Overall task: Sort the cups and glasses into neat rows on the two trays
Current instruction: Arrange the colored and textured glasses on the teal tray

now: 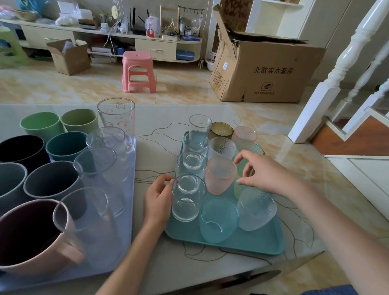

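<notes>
We cup our left hand [158,199] around the nearest clear glass [187,197] to square its row, while our right fingers [245,173] curl, apparently gripping a green glass [238,189] beneath them.

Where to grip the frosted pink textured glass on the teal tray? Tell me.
Take the frosted pink textured glass by its upper wall, coming from above: it stands upright, with clear tumblers on its left, other glasses behind and the right hand beside it, so side approaches look crowded.
</notes>
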Tool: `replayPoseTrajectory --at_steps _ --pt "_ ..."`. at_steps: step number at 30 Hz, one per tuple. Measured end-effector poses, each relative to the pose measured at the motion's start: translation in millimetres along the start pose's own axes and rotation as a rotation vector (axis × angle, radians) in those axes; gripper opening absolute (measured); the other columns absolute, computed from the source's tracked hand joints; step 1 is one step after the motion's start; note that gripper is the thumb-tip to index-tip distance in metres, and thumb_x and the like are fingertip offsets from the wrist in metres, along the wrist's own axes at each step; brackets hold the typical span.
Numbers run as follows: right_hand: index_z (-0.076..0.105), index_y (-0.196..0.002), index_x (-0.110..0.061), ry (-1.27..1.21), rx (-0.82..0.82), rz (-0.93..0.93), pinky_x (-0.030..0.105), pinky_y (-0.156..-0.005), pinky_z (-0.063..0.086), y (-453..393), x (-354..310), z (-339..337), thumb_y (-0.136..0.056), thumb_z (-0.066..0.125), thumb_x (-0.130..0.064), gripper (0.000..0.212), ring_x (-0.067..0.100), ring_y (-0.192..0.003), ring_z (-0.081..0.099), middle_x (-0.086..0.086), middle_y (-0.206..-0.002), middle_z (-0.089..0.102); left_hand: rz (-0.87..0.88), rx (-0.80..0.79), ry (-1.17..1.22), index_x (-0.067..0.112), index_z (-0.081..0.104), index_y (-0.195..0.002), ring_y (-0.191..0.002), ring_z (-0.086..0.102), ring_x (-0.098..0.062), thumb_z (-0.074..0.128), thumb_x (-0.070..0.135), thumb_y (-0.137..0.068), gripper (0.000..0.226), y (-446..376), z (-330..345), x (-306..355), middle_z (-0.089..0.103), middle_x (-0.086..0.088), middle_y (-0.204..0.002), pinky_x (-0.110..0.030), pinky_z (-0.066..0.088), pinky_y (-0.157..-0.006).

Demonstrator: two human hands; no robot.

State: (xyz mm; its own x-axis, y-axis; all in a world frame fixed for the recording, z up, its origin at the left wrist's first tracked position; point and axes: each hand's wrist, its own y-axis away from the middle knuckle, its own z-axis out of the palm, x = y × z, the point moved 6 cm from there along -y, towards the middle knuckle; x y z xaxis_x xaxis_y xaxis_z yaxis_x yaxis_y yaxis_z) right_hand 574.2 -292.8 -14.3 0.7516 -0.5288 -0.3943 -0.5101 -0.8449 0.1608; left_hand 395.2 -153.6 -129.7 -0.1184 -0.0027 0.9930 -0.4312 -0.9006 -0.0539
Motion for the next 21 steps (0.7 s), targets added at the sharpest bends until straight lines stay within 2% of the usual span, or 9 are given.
replayPoseTrajectory --at_steps 3,6,8,10,13,17,19,21 --pt "0.06 -0.091 -0.029 0.158 0.091 -0.064 0.031 -0.067 0.043 18.2 -23.0 -13.6 -0.076 0.07 -0.045 0.024 0.01 -0.073 0.053 -0.009 -0.082 0.056 0.012 -0.001 0.011 0.009 0.061 -0.071 -0.056 0.045 -0.005 0.05 0.006 -0.091 0.023 -0.8 -0.2 -3.7 0.056 0.006 -0.06 -0.017 0.037 -0.052" --pt "0.067 -0.085 -0.032 0.3 0.034 -0.147 0.03 -0.077 0.036 31.6 -48.6 2.0 -0.075 0.065 -0.056 0.026 0.007 -0.075 0.046 -0.015 -0.074 0.046 0.019 0.007 0.006 -0.002 0.057 -0.074 -0.054 0.036 -0.006 0.05 0.029 -0.085 0.033 -2.3 -1.3 -6.9 0.045 0.007 -0.057 -0.028 0.032 -0.055" --pt "0.069 -0.086 -0.03 0.378 0.01 -0.175 0.031 -0.082 0.032 29.8 -56.0 17.6 -0.078 0.064 -0.052 0.024 0.01 -0.082 0.046 -0.016 -0.071 0.043 0.025 0.017 -0.031 -0.002 0.057 -0.076 -0.051 0.033 -0.005 0.049 0.036 -0.083 0.04 -3.0 -2.6 -7.1 0.04 0.012 -0.05 -0.03 0.03 -0.056" --pt "0.069 -0.083 -0.028 0.412 0.027 -0.175 0.032 -0.081 0.031 24.5 -56.0 24.6 -0.081 0.064 -0.042 0.016 0.014 -0.088 0.054 -0.012 -0.076 0.053 0.029 0.011 -0.04 -0.001 0.058 -0.075 -0.049 0.034 -0.003 0.048 0.039 -0.082 0.042 -1.8 -3.1 -5.1 0.04 0.013 -0.046 -0.03 0.031 -0.056" --pt "0.067 -0.079 -0.025 0.386 0.099 -0.132 0.033 -0.083 0.033 18.7 -49.9 21.4 -0.081 0.062 -0.031 0.009 0.017 -0.092 0.06 -0.007 -0.087 0.067 0.038 -0.001 -0.047 0.013 0.063 -0.068 -0.046 0.034 -0.002 0.048 0.038 -0.084 0.034 0.7 -3.3 -1.5 0.039 0.012 -0.043 -0.029 0.03 -0.054" --pt "0.069 -0.085 -0.023 0.367 0.138 -0.078 0.036 -0.092 0.038 14.2 -42.7 16.9 -0.084 0.063 -0.034 0.012 0.017 -0.093 0.061 -0.006 -0.093 0.07 0.038 0.004 -0.046 0.016 0.064 -0.068 -0.045 0.036 -0.003 0.046 0.04 -0.083 0.033 2.1 -3.9 -1.1 0.04 0.012 -0.041 -0.029 0.031 -0.054" --pt "0.068 -0.085 -0.024 0.364 0.157 -0.074 0.035 -0.09 0.04 12.7 -41.5 18.1 -0.085 0.063 -0.036 0.013 0.017 -0.092 0.06 -0.006 -0.09 0.068 0.037 0.008 -0.043 0.016 0.065 -0.068 -0.044 0.036 -0.002 0.046 0.04 -0.083 0.034 1.7 -3.9 -1.8 0.04 0.012 -0.04 -0.029 0.031 -0.054" --pt "0.064 -0.083 -0.024 0.37 0.177 -0.073 0.034 -0.084 0.04 12.7 -42.0 20.4 -0.085 0.063 -0.038 0.014 0.018 -0.089 0.059 -0.008 -0.077 0.06 0.039 0.008 -0.045 0.017 0.065 -0.067 -0.044 0.035 -0.001 0.046 0.04 -0.083 0.034 1.1 -3.9 -2.4 0.041 0.012 -0.04 -0.028 0.031 -0.054"
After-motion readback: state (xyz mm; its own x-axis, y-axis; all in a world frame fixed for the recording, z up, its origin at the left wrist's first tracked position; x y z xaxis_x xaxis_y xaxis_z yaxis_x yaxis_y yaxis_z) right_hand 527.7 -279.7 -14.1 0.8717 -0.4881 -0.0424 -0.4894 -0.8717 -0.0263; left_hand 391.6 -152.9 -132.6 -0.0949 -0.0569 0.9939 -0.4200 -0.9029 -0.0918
